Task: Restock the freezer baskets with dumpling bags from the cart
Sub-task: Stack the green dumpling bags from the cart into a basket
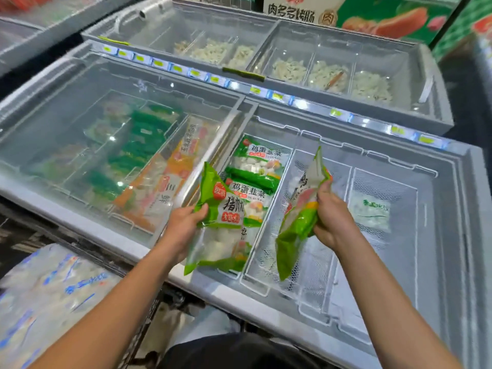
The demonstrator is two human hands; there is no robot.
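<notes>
My left hand point(183, 222) grips a green-and-white dumpling bag point(218, 225) by its left edge, above the near end of a white wire basket point(237, 275) that holds two similar green bags point(255, 166). A second green dumpling bag point(298, 217) is held edge-on in my right hand point(332, 219), over the middle wire basket point(316, 262), which looks nearly bare. The freezer's right half is open. At lower left, the cart's load of white bags with blue print point(50, 296) shows.
A sliding glass lid point(106, 134) covers the freezer's left half, with green and orange packs under it. The right-hand basket holds one white bag point(370, 211). Behind stands a second chest freezer point(292, 65) with loose white dumplings. Price tags point(186, 71) line the divider.
</notes>
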